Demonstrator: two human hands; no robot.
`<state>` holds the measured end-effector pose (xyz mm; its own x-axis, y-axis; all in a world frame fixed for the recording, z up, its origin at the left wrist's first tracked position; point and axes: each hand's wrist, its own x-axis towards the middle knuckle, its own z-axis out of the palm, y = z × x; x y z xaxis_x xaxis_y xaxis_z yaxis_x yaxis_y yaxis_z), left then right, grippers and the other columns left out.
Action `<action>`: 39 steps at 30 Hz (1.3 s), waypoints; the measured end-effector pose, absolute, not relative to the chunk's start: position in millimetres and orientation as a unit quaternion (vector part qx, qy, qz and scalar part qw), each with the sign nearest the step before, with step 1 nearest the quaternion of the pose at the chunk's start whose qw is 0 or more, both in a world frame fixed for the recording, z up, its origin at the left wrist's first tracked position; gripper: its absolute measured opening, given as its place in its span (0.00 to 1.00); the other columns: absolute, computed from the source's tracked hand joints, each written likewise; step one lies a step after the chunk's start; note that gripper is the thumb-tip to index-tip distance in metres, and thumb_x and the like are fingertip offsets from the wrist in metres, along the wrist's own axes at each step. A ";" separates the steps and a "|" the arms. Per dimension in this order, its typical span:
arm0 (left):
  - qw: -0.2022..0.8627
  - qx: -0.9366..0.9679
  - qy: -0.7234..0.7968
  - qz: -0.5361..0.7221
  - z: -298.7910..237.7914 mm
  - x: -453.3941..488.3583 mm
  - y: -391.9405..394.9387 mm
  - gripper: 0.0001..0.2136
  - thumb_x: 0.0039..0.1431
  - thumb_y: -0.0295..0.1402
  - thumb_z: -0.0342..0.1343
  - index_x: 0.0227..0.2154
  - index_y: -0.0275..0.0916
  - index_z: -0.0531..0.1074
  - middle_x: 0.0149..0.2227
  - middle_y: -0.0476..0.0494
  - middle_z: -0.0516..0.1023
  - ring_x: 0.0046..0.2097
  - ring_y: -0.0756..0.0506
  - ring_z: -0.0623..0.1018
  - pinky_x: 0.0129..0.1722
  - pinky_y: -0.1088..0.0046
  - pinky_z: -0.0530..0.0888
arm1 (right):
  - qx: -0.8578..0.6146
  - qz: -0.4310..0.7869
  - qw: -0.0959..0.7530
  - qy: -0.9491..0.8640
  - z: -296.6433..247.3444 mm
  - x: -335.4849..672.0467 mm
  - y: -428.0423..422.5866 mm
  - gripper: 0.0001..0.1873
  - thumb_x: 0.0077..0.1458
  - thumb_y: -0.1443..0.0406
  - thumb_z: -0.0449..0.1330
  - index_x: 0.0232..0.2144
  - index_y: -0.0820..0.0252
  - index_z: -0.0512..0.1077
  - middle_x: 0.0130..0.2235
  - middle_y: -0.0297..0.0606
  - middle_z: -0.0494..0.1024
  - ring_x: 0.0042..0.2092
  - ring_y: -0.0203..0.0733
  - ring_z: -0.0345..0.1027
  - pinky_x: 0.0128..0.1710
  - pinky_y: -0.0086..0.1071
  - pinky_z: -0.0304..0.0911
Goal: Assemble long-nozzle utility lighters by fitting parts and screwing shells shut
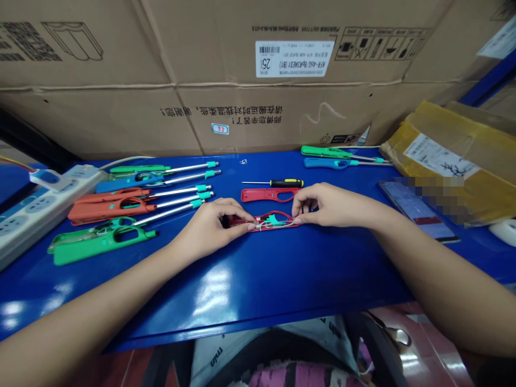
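Observation:
An opened red lighter half-shell (278,224) lies on the blue tabletop, with a teal trigger piece and thin white wire or tube inside it. My left hand (220,223) pinches its left end, thumb and forefinger closed there. At its right end my right hand (318,207) grips the shell between thumb and curled fingers. The matching red shell half (268,195) rests just behind, close to my right fingers. Beyond it lies a screwdriver (282,183) with a black and yellow handle. Small parts under my fingertips are hidden.
At left lie several long-necked lighters in green (105,244), orange (113,209) and blue (129,183), beside a white power strip (52,199). Two more lighters (326,152) lie back right. A phone (419,212) and taped package (447,156) are at right; cardboard boxes (141,123) stand behind.

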<state>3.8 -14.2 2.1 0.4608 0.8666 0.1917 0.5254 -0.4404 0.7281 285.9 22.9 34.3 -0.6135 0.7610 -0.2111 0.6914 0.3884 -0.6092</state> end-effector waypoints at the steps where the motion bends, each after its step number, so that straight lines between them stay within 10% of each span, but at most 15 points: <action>1: 0.301 0.799 0.435 0.286 2.0 3.8 -14.4 0.08 0.58 0.37 0.64 0.37 0.41 0.83 0.36 0.44 0.81 0.37 0.46 0.79 0.37 0.69 0.75 | -0.430 0.338 0.067 -0.835 34.6 284.6 21.7 0.07 0.52 0.62 0.65 0.32 0.60 0.78 0.34 0.37 0.81 0.35 0.39 0.71 0.36 0.32 0.64; 39: 0.097 0.885 0.314 0.330 -4.7 13.9 -23.5 0.05 0.63 0.32 0.62 0.38 0.41 0.82 0.37 0.44 0.82 0.38 0.46 0.75 0.41 0.67 0.72 | -0.197 0.097 0.147 -0.964 17.4 265.5 6.7 0.08 0.63 0.69 0.56 0.35 0.61 0.76 0.35 0.40 0.80 0.38 0.42 0.71 0.41 0.34 0.64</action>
<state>13.9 -23.5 -4.7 0.5846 0.6198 0.5236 0.4913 -0.7839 0.3795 265.5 6.7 17.4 -0.8792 0.4085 0.2451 0.3515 0.9035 -0.2450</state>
